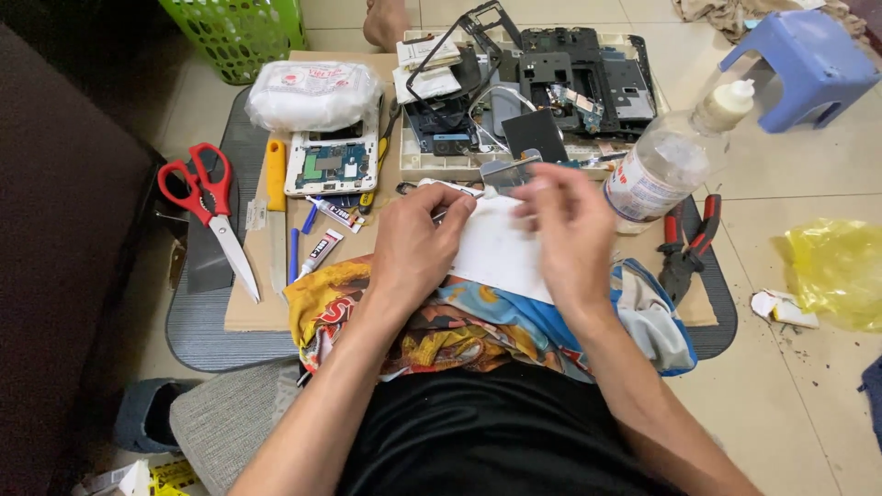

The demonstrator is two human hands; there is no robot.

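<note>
Both hands grip a flat white panel (496,248) over a colourful cloth (478,321) at the near edge of the cardboard sheet (266,308): the left hand (413,243) pinches its left edge, and the right hand (570,230) closes on its top right corner. It looks like a phone part being handled during repair, calling for a steady grip; scissors (207,207) lie at the left, pliers (689,248) at the right.

The left hand (413,241) and right hand (570,241) cover much of a white sheet (496,253), hiding what the fingers pinch, possibly a small phone part. The green basket (241,28), upper left, is cut off by the top edge.
</note>
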